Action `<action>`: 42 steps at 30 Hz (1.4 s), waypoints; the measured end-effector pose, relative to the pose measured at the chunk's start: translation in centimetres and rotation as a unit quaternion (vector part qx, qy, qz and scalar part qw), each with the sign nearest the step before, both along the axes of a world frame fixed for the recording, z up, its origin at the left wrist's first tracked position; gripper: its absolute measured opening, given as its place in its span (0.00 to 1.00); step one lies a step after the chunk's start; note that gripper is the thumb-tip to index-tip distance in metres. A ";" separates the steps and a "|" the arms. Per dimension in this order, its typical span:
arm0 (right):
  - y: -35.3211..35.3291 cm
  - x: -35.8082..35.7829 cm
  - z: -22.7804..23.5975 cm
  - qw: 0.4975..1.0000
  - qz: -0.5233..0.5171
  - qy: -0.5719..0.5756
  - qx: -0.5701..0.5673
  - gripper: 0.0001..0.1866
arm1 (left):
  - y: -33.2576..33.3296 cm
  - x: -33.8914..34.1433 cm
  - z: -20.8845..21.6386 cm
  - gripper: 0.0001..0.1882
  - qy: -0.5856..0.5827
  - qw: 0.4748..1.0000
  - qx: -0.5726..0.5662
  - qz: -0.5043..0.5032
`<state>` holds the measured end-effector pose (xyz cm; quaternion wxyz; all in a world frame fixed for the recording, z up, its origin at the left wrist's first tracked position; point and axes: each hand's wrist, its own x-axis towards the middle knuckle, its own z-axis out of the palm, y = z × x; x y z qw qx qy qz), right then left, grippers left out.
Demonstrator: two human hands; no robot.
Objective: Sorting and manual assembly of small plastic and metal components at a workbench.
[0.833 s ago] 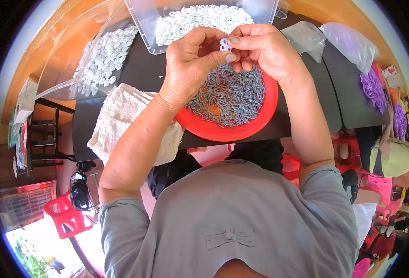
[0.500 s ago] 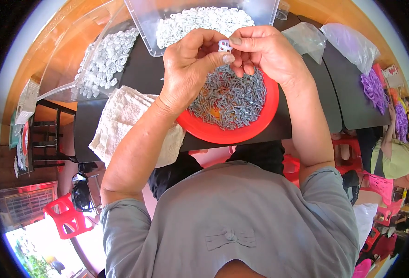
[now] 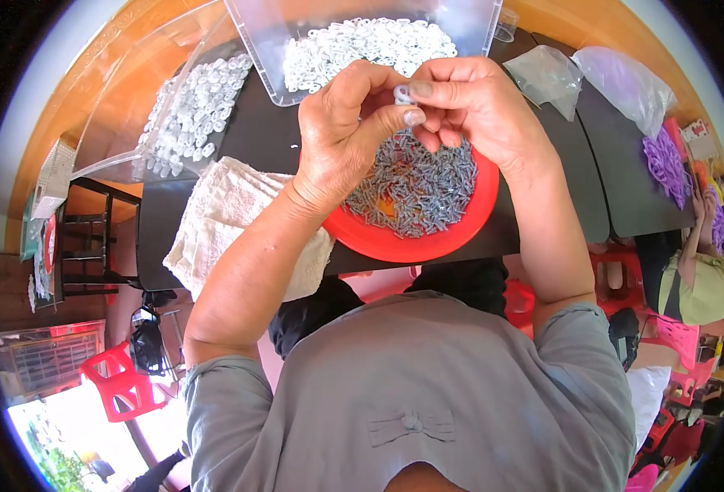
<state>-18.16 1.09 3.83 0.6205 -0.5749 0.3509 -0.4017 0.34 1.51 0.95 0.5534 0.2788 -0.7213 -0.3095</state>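
A small white plastic piece with a hole in it is pinched between my two hands, above the far side of a red basin. My left hand grips it from the left with thumb and fingers closed. From the right, my right hand presses thumb and forefinger on it, the other fingers curled below. The fingertips cover part of the piece. Under my hands, the basin holds a heap of small grey pieces.
A clear bin of white pieces stands behind my hands. On the left, a clear box holds more white pieces near a folded cloth. Plastic bags and purple pieces lie right, near another person.
The white piece has been turned, and fingers cover more of it than before. Both hands remain together over the basin; the whole view has shifted slightly.
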 end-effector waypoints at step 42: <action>0.0 1.7 -1.6 0.983 -0.154 -0.015 -0.099 0.08 | -0.5 -0.6 0.3 0.08 0.115 0.965 0.235 0.001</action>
